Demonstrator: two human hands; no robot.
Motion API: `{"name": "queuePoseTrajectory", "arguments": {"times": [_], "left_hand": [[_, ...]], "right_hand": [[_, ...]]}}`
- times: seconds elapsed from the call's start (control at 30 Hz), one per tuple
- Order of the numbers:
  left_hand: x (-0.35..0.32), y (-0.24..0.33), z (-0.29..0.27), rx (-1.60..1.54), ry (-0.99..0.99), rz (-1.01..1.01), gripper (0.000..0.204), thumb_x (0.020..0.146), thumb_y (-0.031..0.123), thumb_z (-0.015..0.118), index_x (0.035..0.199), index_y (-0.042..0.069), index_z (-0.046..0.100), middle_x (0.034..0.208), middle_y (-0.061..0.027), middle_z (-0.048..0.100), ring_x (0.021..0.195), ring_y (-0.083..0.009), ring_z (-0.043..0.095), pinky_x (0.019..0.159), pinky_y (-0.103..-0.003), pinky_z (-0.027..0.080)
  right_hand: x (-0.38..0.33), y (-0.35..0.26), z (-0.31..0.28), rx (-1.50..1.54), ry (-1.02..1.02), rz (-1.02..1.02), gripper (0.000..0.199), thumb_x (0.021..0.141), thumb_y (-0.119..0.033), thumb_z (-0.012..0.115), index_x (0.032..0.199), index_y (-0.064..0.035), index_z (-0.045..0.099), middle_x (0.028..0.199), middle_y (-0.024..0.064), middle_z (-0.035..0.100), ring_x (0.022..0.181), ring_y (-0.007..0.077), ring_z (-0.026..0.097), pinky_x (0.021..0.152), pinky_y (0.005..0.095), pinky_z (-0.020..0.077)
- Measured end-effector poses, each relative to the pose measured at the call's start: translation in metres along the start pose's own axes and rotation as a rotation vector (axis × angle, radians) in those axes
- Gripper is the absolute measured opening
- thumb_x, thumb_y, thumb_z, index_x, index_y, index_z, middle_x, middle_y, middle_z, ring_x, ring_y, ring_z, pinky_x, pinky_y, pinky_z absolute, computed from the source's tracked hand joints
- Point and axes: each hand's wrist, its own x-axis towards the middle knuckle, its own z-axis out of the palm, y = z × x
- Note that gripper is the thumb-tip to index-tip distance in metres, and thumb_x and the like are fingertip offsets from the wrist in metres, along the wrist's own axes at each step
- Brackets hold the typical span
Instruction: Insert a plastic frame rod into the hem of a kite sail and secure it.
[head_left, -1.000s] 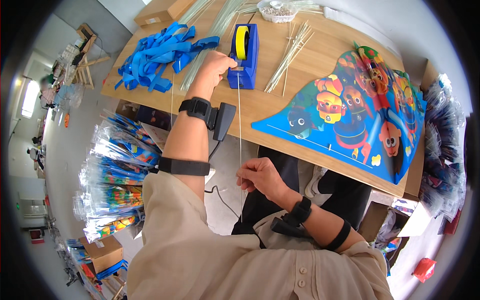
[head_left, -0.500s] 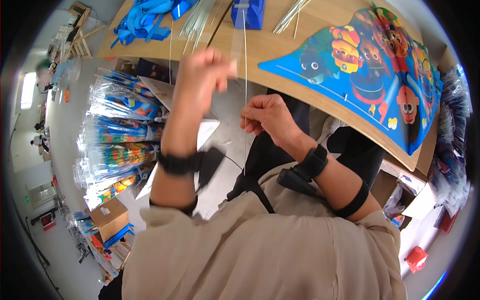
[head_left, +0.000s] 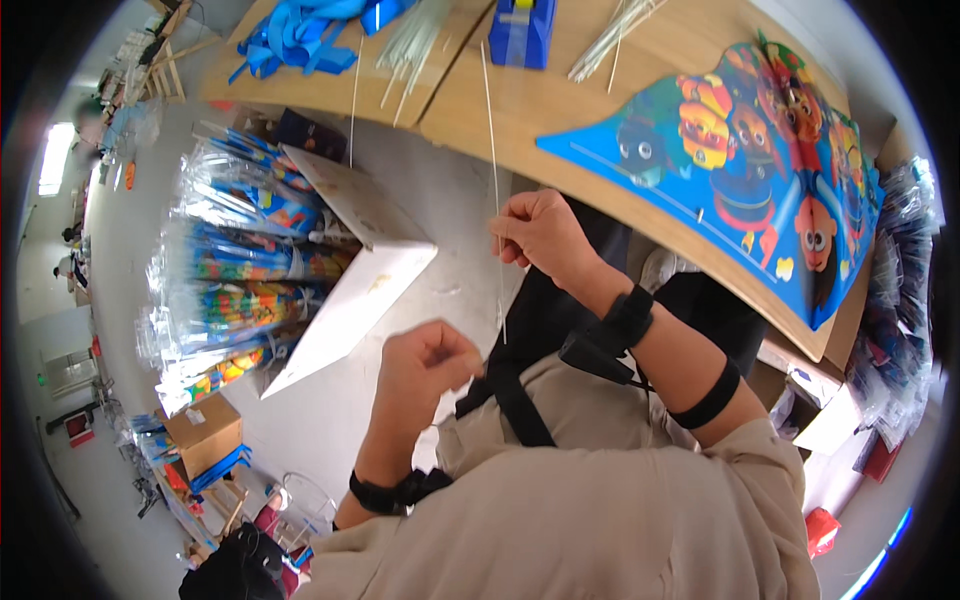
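Observation:
My right hand [head_left: 545,235] pinches a long thin white rod [head_left: 491,130] between thumb and fingers, a little below its middle. Nearly upright, the rod reaches up in front of the table edge, and its lower end hangs over my dark trousers. Low and left of that end is my left hand [head_left: 425,370], its fingers curled and thumb pressed to the fingertips. Whether a small thing is in that pinch cannot be made out. A blue tape dispenser [head_left: 522,40] stands on the table beyond the rod's top.
A blue printed sheet with cartoon figures [head_left: 735,170] covers the right of the wooden table [head_left: 480,115]. Bundles of white rods [head_left: 415,45] and blue ribbons [head_left: 300,40] lie further left. Below the table's left, clear-wrapped printed packages [head_left: 245,265] stand beside a white board [head_left: 350,300].
My left hand has dropped from beside the rod's upper part to near its lower end. My right hand keeps its pinch on the rod, almost unmoved. The view has shifted slightly.

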Motion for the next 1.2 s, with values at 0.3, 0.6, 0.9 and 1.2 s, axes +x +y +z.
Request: {"name": "queuePoseTrajectory", "arguments": {"times": [0.3, 0.6, 0.9, 1.2], "left_hand": [[-0.001, 0.001, -0.02, -0.114, -0.061, 0.031, 0.007, 0.075, 0.002, 0.068, 0.078, -0.001, 0.062, 0.069, -0.0021, 0.061, 0.06, -0.0055, 0.053, 0.056, -0.018, 0.043], [0.004, -0.008, -0.026, -0.212, -0.113, -0.053, 0.008, 0.075, -0.003, 0.068, 0.08, -0.002, 0.061, 0.073, -0.0038, 0.062, 0.068, -0.0082, 0.059, 0.064, -0.02, 0.048], [0.01, -0.014, -0.024, -0.248, -0.114, -0.081, 0.008, 0.075, -0.004, 0.067, 0.08, -0.004, 0.061, 0.073, -0.0051, 0.062, 0.065, -0.0088, 0.056, 0.061, -0.021, 0.046], [0.01, -0.037, -0.043, -0.144, -0.07, -0.144, 0.007, 0.074, -0.001, 0.067, 0.078, -0.002, 0.062, 0.07, -0.0029, 0.061, 0.06, -0.006, 0.052, 0.055, -0.019, 0.042]], "right_hand": [[0.101, -0.034, -0.034, -0.585, 0.266, -0.166, 0.016, 0.076, -0.004, 0.055, 0.061, 0.0019, 0.06, 0.054, 0.01, 0.06, 0.044, 0.0133, 0.055, 0.041, 0.0271, 0.0426], [0.117, -0.077, -0.054, 0.375, 0.463, -0.123, 0.01, 0.078, -0.005, 0.059, 0.072, 0.0023, 0.061, 0.061, 0.0075, 0.059, 0.051, 0.0144, 0.057, 0.048, 0.0244, 0.0448], [0.126, -0.103, -0.054, 0.647, 0.546, -0.132, 0.006, 0.074, -0.002, 0.068, 0.074, -0.0007, 0.063, 0.071, 0.0049, 0.06, 0.062, 0.012, 0.055, 0.053, 0.0243, 0.0427], [0.129, -0.085, -0.053, 0.727, 0.459, -0.278, 0.006, 0.068, 0.002, 0.065, 0.068, 0.0025, 0.06, 0.07, 0.0072, 0.058, 0.065, 0.0158, 0.053, 0.06, 0.0271, 0.0447]]}}
